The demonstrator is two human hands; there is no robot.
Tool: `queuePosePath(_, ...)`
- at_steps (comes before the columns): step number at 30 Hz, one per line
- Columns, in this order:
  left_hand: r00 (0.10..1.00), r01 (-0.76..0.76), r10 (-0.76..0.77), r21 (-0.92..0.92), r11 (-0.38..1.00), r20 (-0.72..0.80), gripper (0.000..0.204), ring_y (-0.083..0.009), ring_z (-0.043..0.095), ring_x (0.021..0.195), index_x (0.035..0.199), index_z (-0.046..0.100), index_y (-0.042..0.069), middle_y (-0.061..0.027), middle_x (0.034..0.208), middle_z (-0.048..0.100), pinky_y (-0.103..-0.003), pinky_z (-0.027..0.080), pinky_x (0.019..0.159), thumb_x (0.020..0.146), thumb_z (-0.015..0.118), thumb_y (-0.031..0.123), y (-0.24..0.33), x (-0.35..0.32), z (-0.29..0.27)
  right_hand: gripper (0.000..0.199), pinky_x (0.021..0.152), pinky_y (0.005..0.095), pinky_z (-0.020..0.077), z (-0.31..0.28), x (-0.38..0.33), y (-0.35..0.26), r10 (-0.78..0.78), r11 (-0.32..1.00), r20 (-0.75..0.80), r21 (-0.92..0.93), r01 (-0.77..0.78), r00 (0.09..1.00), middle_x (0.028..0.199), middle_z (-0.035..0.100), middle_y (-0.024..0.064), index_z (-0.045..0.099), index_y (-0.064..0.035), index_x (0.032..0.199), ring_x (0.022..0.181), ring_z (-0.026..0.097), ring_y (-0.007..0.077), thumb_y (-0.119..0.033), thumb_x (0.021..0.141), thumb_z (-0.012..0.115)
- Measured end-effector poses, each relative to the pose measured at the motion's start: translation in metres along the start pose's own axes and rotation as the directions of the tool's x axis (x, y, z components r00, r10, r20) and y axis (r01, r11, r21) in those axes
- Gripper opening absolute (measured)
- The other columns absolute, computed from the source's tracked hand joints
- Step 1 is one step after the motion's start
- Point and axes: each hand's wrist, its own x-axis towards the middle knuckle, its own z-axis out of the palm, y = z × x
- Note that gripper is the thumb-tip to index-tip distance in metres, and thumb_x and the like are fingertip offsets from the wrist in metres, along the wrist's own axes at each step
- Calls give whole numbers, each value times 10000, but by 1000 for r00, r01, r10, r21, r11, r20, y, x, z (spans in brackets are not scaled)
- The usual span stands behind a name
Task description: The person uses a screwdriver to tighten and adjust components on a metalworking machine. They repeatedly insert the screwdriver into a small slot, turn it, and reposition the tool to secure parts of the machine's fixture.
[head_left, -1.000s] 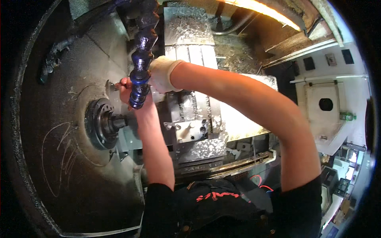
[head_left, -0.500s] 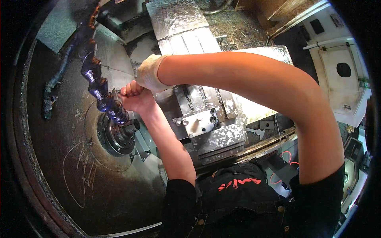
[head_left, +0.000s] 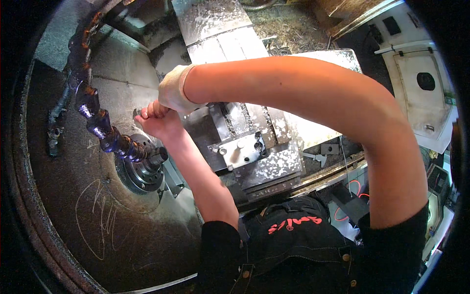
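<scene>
Head view, looking down into a lathe enclosure; grey bulkhead [head_left: 73, 206] fills the left half, scratched with pale looping marks and rimmed by a rusty curved edge; metal way covers [head_left: 215, 29] run up the middle toward the top edge, speckled with chips; turret block [head_left: 245, 149] sits right of centre, pale plate on it with round bolt heads. Own forearms enter from the lower edge; right arm arches wide across the middle of the frame, left arm rises straight from the dark sleeve; dark apron [head_left: 293, 245] with red lettering at bottom centre. Segmented coolant hose [head_left: 93, 115], dark blue-purple, snakes down from upper left and ends over the chuck [head_left: 142, 169]; chuck round, stepped, with a short dark stub projecting from its face toward the right. Right hand [head_left: 174, 93] in a white knit glove, set directly above the left hand [head_left: 159, 120] and touching it; left hand bare. Both hands sit just above and right of the chuck, close to the hose end. Left fingers curled shut on a small grey tool [head_left: 136, 113], only its tip showing at the left of the fist; kind of tool cannot be told. Right fingers curled down over the left fist; whether they clamp the tool itself cannot be told. Small T-shaped key [head_left: 316, 158] lies apart on the ledge right of the turret block.
</scene>
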Motion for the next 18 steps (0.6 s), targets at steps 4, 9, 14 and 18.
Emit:
queuePosePath(4,997,51,-46,-71,996,67,684,-124,178,436,481,393,106,10,436,245,-260,131,428,906,199,606,0,0,-2,273,720,355,512,5,6,4,-18,999,8,-29,18,1000,903,672,40,691,-172,925,859,637,231,-217,656,715)
queuePosePath(9,1000,-6,7,-46,999,12,690,-121,177,434,480,398,105,13,436,248,-262,131,425,905,195,609,-2,-1,1,273,716,356,511,6,8,5,-21,999,-1,-27,21,1000,900,671,46,689,-165,927,847,639,236,-209,657,707)
queuePosePath(14,999,13,-11,-45,999,42,675,-117,192,447,460,345,124,18,445,226,-269,155,441,908,191,604,5,2,-4,268,701,370,513,2,4,3,-41,999,7,-8,41,999,892,671,63,692,-149,911,827,642,250,-200,649,705)
queuePosePath(18,978,-200,199,19,980,67,653,-114,209,455,477,326,133,17,451,211,-280,192,465,906,186,604,-6,-20,-14,269,688,386,516,2,-1,4,-62,997,-13,-54,62,998,879,671,74,693,-124,910,830,643,267,-198,651,709)
